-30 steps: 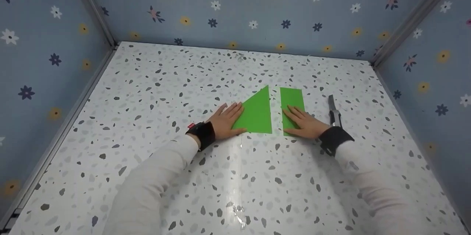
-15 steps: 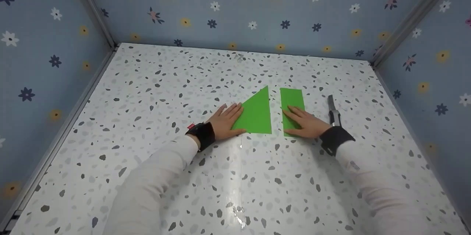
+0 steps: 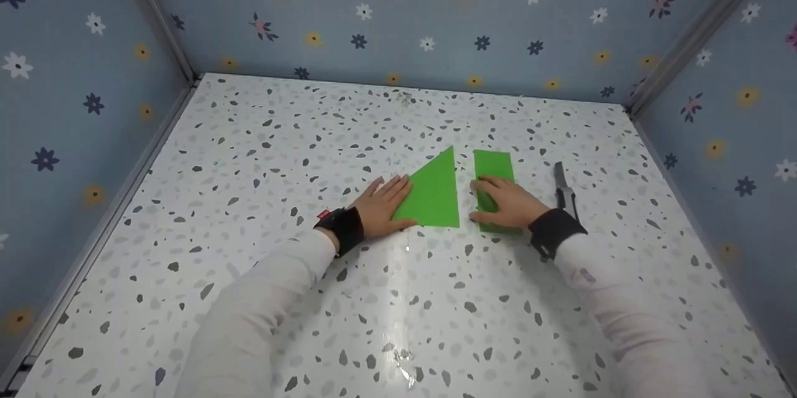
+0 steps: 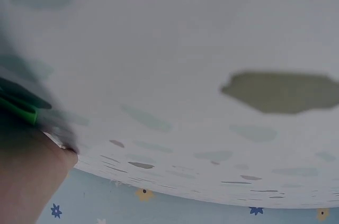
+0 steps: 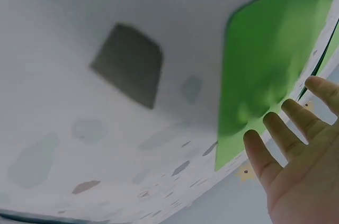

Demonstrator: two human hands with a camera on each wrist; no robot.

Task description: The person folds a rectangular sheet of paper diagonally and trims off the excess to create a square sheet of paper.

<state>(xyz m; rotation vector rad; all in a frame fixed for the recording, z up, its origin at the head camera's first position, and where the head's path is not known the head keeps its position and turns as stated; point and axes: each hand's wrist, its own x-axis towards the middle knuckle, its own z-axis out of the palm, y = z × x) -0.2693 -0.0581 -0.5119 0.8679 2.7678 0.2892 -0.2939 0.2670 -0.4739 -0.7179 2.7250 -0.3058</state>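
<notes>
My left hand lies flat, its fingers resting on the slanted left edge of a green four-sided paper piece. The left wrist view has only part of that hand and a sliver of green at its left edge. Across a narrow gap lies a green rectangular paper strip. Over this strip is my right hand, its fingers pointing left. From the right wrist, the spread fingers appear raised off the strip, holding nothing. A utility knife lies just right of that hand.
The speckled white tabletop has blue flowered panels on its left, back and right sides. Metal posts stand at the back corners. A light reflection runs down the table's front middle.
My right hand has risen from the strip and shifted slightly left, its fingers now more bent. The left hand and both green pieces stay in place.
</notes>
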